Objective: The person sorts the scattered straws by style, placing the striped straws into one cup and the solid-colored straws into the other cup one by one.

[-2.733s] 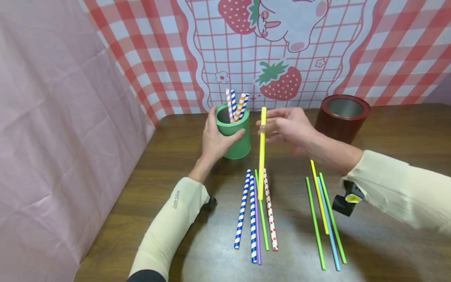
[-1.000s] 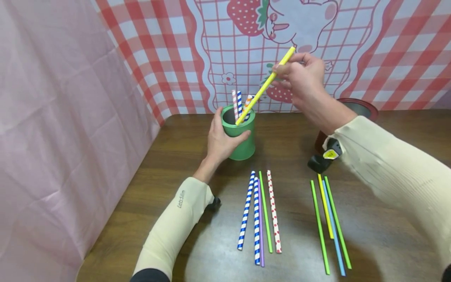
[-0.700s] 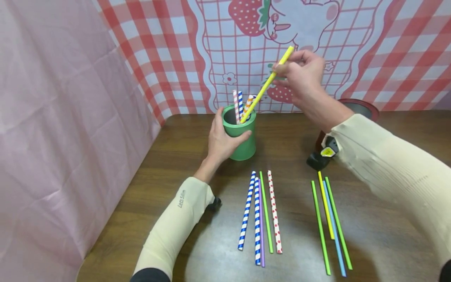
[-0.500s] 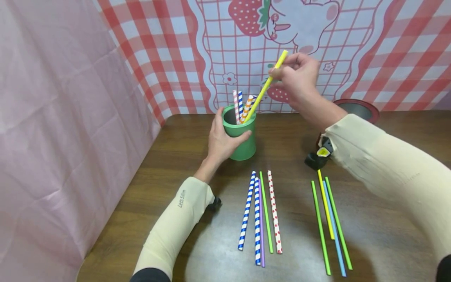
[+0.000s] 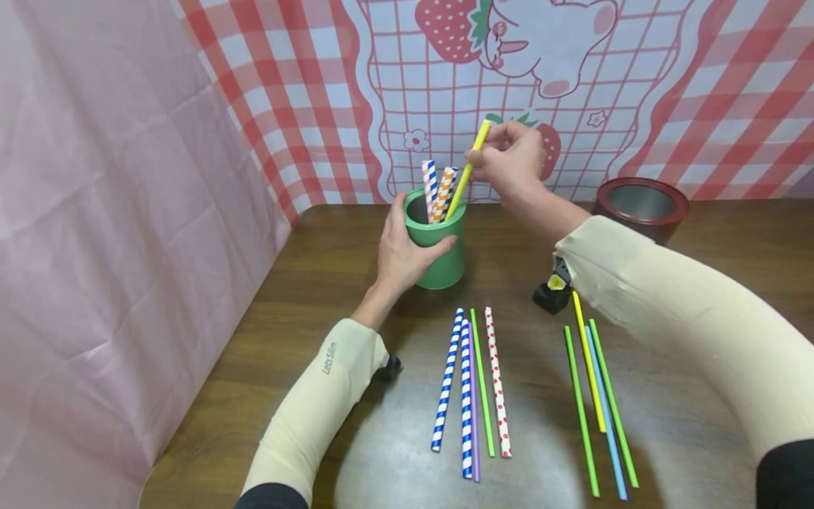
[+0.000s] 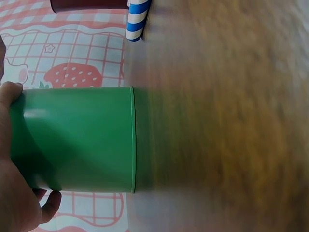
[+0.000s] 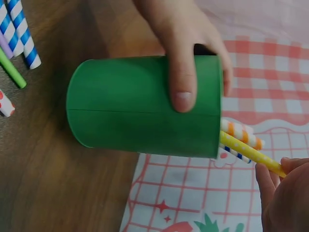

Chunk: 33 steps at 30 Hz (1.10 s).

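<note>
My left hand [image 5: 403,254] grips the green can [image 5: 443,261] near its rim, thumb on the front and fingers round the far side. Pinched in my right hand [image 5: 511,159] is a yellow straw [image 5: 469,170] with pale dots, tilted, its lower end inside the can's mouth and hidden there. Several striped straws [image 5: 440,194] in pink, blue and orange stand in the same can. In the right wrist view the yellow straw [image 7: 256,154] lies beside an orange-striped straw [image 7: 241,131]. The left wrist view shows the can [image 6: 77,140] with its base on the table.
In front of the can lie several straws: blue-striped [image 5: 448,382], purple [image 5: 474,410], green [image 5: 482,382] and red-dotted [image 5: 498,382]. Another group, with green [image 5: 581,410], yellow [image 5: 590,367] and blue [image 5: 607,417] straws, lies to the right. A dark red can [image 5: 642,201] stands behind my right forearm.
My right hand has carried the yellow straw from beside the green can, up over its rim, then lowered its end into the mouth. My left hand has kept its grip on the can.
</note>
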Each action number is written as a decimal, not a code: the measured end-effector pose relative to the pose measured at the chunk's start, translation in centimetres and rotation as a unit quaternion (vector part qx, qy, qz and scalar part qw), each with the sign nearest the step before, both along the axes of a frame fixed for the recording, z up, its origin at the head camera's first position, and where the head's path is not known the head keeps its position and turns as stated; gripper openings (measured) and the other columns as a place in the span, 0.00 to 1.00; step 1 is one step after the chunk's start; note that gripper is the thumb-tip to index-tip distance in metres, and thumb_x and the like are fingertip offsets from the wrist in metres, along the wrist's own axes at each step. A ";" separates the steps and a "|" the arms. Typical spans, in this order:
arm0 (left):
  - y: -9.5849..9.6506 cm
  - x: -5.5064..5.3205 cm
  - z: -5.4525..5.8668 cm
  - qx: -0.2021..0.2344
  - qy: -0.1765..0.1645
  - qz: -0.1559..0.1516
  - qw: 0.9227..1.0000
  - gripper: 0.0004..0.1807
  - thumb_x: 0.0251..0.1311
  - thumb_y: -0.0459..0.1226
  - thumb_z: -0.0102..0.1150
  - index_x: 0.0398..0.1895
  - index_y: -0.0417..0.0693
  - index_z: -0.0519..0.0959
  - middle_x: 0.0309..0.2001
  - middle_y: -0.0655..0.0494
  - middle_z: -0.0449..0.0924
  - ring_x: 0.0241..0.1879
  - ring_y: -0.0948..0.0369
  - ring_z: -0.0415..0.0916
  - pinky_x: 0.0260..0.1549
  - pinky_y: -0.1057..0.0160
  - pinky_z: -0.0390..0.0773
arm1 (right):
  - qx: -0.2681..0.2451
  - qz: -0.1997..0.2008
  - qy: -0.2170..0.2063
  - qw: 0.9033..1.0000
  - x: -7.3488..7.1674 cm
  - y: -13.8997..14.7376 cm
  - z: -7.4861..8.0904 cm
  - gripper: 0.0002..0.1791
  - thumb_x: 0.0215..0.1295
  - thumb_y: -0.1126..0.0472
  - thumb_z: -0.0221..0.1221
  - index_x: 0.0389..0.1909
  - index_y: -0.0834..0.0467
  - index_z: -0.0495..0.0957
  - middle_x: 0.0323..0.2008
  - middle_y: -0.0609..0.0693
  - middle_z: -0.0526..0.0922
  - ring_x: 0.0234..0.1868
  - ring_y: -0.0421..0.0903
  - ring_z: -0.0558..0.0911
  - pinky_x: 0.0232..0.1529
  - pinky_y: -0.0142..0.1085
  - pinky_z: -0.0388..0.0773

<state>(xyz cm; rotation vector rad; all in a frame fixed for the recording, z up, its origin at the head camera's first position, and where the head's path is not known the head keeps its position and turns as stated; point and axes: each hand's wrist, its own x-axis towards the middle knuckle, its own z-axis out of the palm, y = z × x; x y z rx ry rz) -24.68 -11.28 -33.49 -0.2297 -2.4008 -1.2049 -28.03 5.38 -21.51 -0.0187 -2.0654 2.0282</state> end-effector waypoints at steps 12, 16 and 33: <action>-0.1 -0.1 -0.2 0.002 -0.003 -0.005 1.000 0.55 0.44 0.56 0.72 0.72 0.55 0.51 0.60 0.54 0.67 0.55 0.61 0.69 0.52 0.59 0.74 | 0.082 0.013 -0.032 0.996 -0.6 -1.4 -2.4 0.11 0.54 0.71 0.65 0.37 0.61 0.75 0.39 0.56 0.81 0.33 0.45 0.83 0.35 0.34 0.83; -0.1 -0.1 -0.2 0.001 -0.001 -0.009 1.000 0.55 0.44 0.57 0.72 0.72 0.55 0.50 0.60 0.53 0.67 0.55 0.60 0.69 0.52 0.58 0.74 | 0.154 0.013 -0.031 0.987 -0.8 -1.5 -2.9 0.14 0.54 0.66 0.66 0.43 0.62 0.79 0.45 0.58 0.84 0.36 0.44 0.84 0.36 0.32 0.82; -0.1 -0.1 -0.1 -0.003 -0.001 -0.006 1.000 0.56 0.44 0.58 0.71 0.73 0.55 0.50 0.62 0.53 0.65 0.57 0.60 0.68 0.54 0.58 0.73 | 0.309 0.026 -0.008 0.951 -1.2 -1.9 -4.1 0.19 0.53 0.56 0.69 0.46 0.58 0.84 0.44 0.53 0.86 0.48 0.48 0.80 0.56 0.40 0.70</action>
